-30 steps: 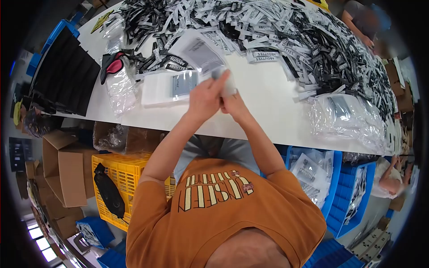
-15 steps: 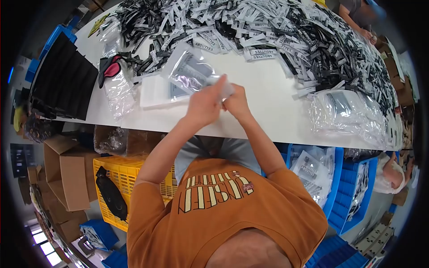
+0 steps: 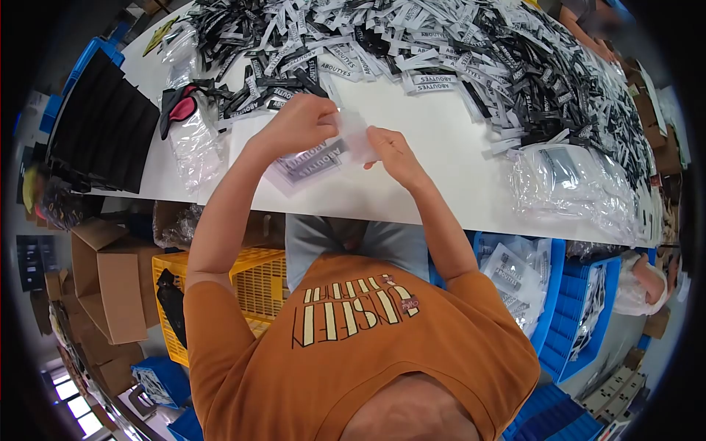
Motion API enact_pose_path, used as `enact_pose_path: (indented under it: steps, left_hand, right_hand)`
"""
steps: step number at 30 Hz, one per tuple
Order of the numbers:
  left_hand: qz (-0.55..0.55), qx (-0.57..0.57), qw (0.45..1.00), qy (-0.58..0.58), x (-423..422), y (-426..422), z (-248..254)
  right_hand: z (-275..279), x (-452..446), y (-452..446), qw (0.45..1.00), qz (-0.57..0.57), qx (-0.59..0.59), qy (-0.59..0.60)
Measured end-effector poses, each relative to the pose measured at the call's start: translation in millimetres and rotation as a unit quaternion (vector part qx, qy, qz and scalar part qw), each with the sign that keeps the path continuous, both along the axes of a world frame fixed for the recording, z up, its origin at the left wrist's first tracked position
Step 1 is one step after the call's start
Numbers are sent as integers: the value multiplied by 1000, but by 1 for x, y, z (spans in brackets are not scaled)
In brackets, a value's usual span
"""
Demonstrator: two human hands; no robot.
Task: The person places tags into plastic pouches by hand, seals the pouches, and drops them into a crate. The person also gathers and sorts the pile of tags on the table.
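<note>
Upper middle of frame, my left hand (image 3: pixel 300 123) and right hand (image 3: pixel 397 156) pinch clear plastic (image 3: pixel 356 134); even tension should prevent creases.

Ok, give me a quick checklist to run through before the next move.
1. Right hand gripping the translucent plastic: ok, pinched at its right edge.
2. Left hand gripping that plastic too: cannot tell; the fist is beside it, fingertips hidden.
3. Plastic separate from the printed bag: cannot tell; they overlap in view.
4. Right hand apart from the strip pile: ok.
5. Bundle of clear bags away from both hands: ok, off to the right.
</note>
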State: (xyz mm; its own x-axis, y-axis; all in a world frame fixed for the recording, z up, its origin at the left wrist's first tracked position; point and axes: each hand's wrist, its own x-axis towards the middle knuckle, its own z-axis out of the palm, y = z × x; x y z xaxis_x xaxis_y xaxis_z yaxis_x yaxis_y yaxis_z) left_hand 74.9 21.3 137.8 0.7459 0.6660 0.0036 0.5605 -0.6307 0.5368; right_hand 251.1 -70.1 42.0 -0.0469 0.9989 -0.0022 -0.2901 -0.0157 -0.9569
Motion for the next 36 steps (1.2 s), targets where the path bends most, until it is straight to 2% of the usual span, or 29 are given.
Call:
enact_pose_path:
  steps: [3, 6, 9, 12, 15, 16, 18, 19, 21, 23, 27, 29, 31, 33, 34, 35, 36]
  left_hand:
    - [11, -153, 985, -79, -1, 2, -20]
    - [1, -143, 984, -107, 6, -8, -26]
    - [32, -121, 983, -137, 10, -19, -23]
    - [70, -165, 969, -171, 6, -15, -28]
    - [55, -45, 983, -169, -3, -8, -29]
    - [25, 73, 993, -93, 0, -11, -29]
    - [-102, 220, 970, -15, 11, -18, -29]
    - [-163, 291, 942, 26, 16, -21, -27]
    - [-151, 250, 956, 33, 16, -24, -24]
    - [-127, 182, 975, 1, 15, -22, -34]
    - [-86, 139, 986, 22, 1, -11, -58]
    - [-65, 161, 985, 24, -25, 6, -84]
    - [23, 136, 989, 49, -58, 11, -97]
    - [72, 136, 987, 40, -84, 12, -105]
    - [78, 144, 986, 19, -94, 7, -111]
    - [83, 151, 985, -1, -100, 2, -116]
    - [75, 170, 982, -19, -101, -3, -122]
  right_hand:
    - [-6, -5, -1, 989, -45, 83, -117]
    - [1, 3, -2, 977, -10, 78, -199]
    - [5, 2, -3, 969, -34, 92, -225]
    - [19, 1, -8, 968, -52, 75, -234]
    - [11, 13, -8, 960, -29, 79, -266]
    - [10, 12, -7, 942, -48, 119, -310]
    - [9, 5, -5, 893, -81, 199, -395]
    - [9, 4, -5, 904, -78, 190, -375]
    - [8, 2, -10, 923, -76, 171, -336]
    - [7, 9, -16, 919, -71, 155, -354]
    - [-7, 46, -41, 921, -93, 143, -351]
    - [-20, 99, -74, 919, -91, 37, -382]
    - [-26, 158, -130, 925, -121, -41, -357]
    - [-31, 201, -199, 881, -205, -129, -407]
    - [-16, 211, -229, 820, -212, -171, -503]
    - [-20, 226, -257, 779, -217, -155, -567]
    - [-24, 236, -282, 678, -235, -255, -648]
